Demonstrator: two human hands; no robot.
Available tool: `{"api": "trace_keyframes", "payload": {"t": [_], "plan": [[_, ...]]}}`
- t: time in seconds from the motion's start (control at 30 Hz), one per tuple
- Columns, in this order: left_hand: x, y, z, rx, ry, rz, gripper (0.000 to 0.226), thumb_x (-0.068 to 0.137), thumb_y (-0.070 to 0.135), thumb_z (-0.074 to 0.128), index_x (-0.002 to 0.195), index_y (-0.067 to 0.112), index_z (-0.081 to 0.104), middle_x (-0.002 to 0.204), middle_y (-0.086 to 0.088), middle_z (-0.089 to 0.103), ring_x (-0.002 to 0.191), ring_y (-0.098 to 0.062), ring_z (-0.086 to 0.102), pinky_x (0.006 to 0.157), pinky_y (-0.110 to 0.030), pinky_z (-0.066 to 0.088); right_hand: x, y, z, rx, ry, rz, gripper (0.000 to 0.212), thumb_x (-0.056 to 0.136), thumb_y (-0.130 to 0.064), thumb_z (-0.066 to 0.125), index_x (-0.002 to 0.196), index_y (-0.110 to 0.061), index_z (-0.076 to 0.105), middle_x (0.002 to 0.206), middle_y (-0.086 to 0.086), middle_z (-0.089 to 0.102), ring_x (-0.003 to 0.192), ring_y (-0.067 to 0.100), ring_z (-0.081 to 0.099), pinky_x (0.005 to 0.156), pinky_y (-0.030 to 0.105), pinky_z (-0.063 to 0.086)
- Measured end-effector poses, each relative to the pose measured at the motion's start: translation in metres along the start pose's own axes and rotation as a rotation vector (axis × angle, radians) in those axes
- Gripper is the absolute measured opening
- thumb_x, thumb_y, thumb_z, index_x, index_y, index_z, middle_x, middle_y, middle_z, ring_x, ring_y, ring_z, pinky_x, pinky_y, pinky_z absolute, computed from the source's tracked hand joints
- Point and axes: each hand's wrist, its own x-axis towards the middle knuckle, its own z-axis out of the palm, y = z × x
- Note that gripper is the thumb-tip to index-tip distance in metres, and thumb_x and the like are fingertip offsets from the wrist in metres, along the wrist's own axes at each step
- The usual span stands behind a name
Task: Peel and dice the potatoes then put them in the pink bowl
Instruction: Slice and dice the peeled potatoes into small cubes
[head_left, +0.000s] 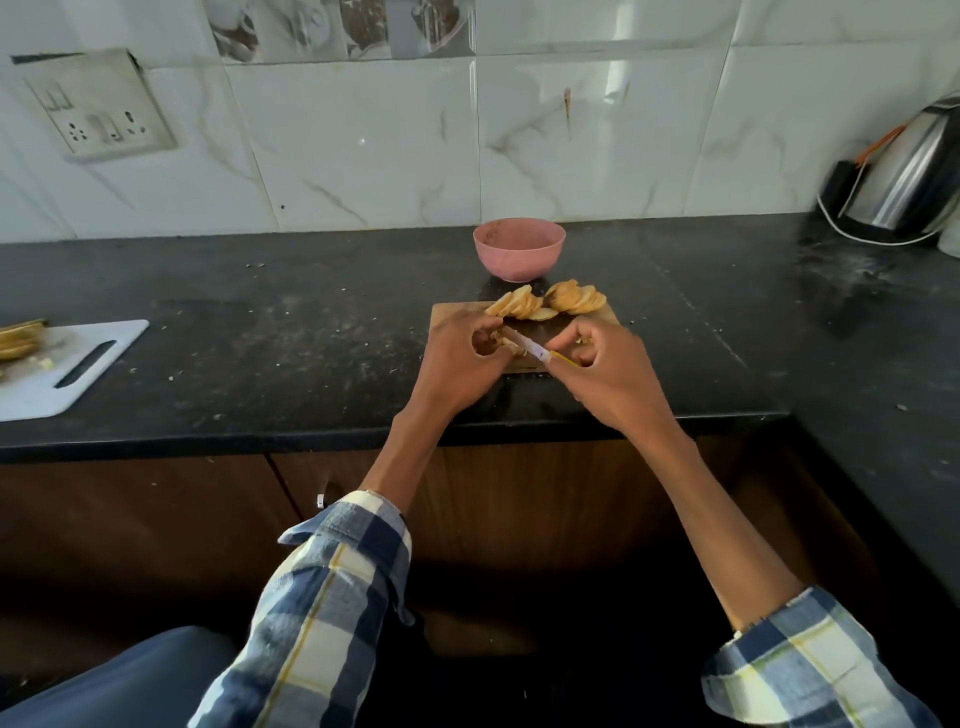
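On the black counter lies a small wooden cutting board (452, 314). Two fanned rows of round potato slices (545, 304) lie along its far edge. My left hand (460, 364) curls its fingers around a piece of potato (501, 340) on the board. A knife (535, 352) with a white blade and a yellow handle is gripped in my right hand (602, 371), its blade resting against that piece. The pink bowl (518, 248) stands just behind the board; nothing shows inside it from this angle.
A white cutting board (88, 364) with yellowish food at its left end lies at the counter's left. A steel kettle (909, 176) with a white cord stands at the back right. The tiled wall carries a socket plate (101, 111). Wooden cupboards sit below the counter's front edge.
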Motion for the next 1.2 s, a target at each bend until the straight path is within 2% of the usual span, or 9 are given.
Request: {"api": "trace_keyframes", "payload": {"t": [0.17,0.3,0.37,0.43,0.5,0.67,0.87,1.03,1.2], "plan": [[0.006,-0.001,-0.001,0.046,-0.086,-0.029,0.056,0.087,0.032,0.082,0.139,0.019,0.066,0.133,0.003,0.067,0.107,-0.005,0.061,0.096,-0.026,0.052,0.015,0.015,-0.011,0.097,0.03,-0.002,0.009,0.092,-0.027,0.075,0.101,-0.026,0.071,0.067,-0.009,0.069,0.058,0.005,0.064,0.054,0.024,0.051],[0.011,0.001,-0.002,0.053,-0.117,-0.025,0.054,0.089,0.032,0.082,0.138,0.018,0.066,0.136,0.002,0.066,0.111,-0.007,0.062,0.097,-0.026,0.05,0.04,0.027,-0.015,0.17,0.182,0.055,0.012,0.094,-0.029,0.074,0.104,-0.025,0.071,0.077,-0.007,0.072,0.059,0.004,0.065,0.051,0.021,0.05],[0.014,0.001,0.0,0.078,-0.124,-0.008,0.049,0.089,0.034,0.082,0.134,0.02,0.069,0.131,0.002,0.068,0.11,-0.01,0.063,0.099,-0.033,0.053,0.052,0.036,-0.015,0.196,0.229,0.085,0.012,0.096,-0.026,0.07,0.108,-0.022,0.07,0.08,-0.006,0.073,0.062,0.004,0.067,0.058,0.025,0.055],[0.017,0.001,0.002,0.099,-0.118,0.013,0.043,0.09,0.032,0.081,0.13,0.022,0.073,0.127,0.003,0.069,0.104,-0.007,0.061,0.093,-0.025,0.051,0.06,0.047,-0.013,0.21,0.251,0.12,0.012,0.099,-0.021,0.066,0.111,-0.021,0.068,0.084,-0.005,0.072,0.07,0.004,0.068,0.065,0.023,0.055],[0.02,0.0,0.005,0.103,-0.115,0.023,0.039,0.09,0.029,0.082,0.128,0.023,0.075,0.124,0.005,0.069,0.095,0.0,0.059,0.084,-0.013,0.044,0.064,0.057,-0.011,0.258,0.26,0.18,0.012,0.1,-0.019,0.064,0.112,-0.02,0.066,0.088,-0.005,0.07,0.078,0.004,0.066,0.067,0.02,0.049],[0.025,0.001,0.009,0.11,-0.129,0.058,0.031,0.089,0.029,0.082,0.12,0.029,0.077,0.103,0.011,0.068,0.088,-0.002,0.061,0.08,-0.02,0.046,0.071,0.067,-0.008,0.284,0.281,0.245,0.013,0.101,-0.02,0.064,0.113,-0.019,0.066,0.099,-0.012,0.062,0.088,0.002,0.059,0.066,0.015,0.043],[0.029,0.015,0.024,0.062,-0.17,0.069,0.032,0.091,0.023,0.08,0.122,0.025,0.076,0.109,0.009,0.067,0.09,0.001,0.06,0.079,-0.012,0.041,0.073,0.071,-0.004,0.243,0.267,0.251,0.014,0.103,-0.02,0.061,0.116,-0.018,0.061,0.098,-0.013,0.057,0.085,0.0,0.056,0.064,0.014,0.041],[0.035,0.032,0.042,0.049,-0.187,0.106,0.032,0.091,0.018,0.079,0.123,0.02,0.076,0.112,0.006,0.067,0.087,0.005,0.056,0.076,0.004,0.035,0.071,0.074,-0.005,0.229,0.265,0.235,0.01,0.103,-0.017,0.061,0.113,-0.018,0.061,0.095,-0.013,0.058,0.083,-0.001,0.056,0.06,0.01,0.042],[0.038,0.04,0.05,0.019,-0.195,0.135,0.032,0.089,0.015,0.081,0.121,0.015,0.077,0.107,0.004,0.067,0.085,0.005,0.057,0.077,0.001,0.039,0.071,0.076,-0.005,0.234,0.256,0.225,0.006,0.103,-0.017,0.061,0.108,-0.019,0.06,0.1,-0.004,0.066,0.086,0.0,0.06,0.062,0.012,0.04]]}}
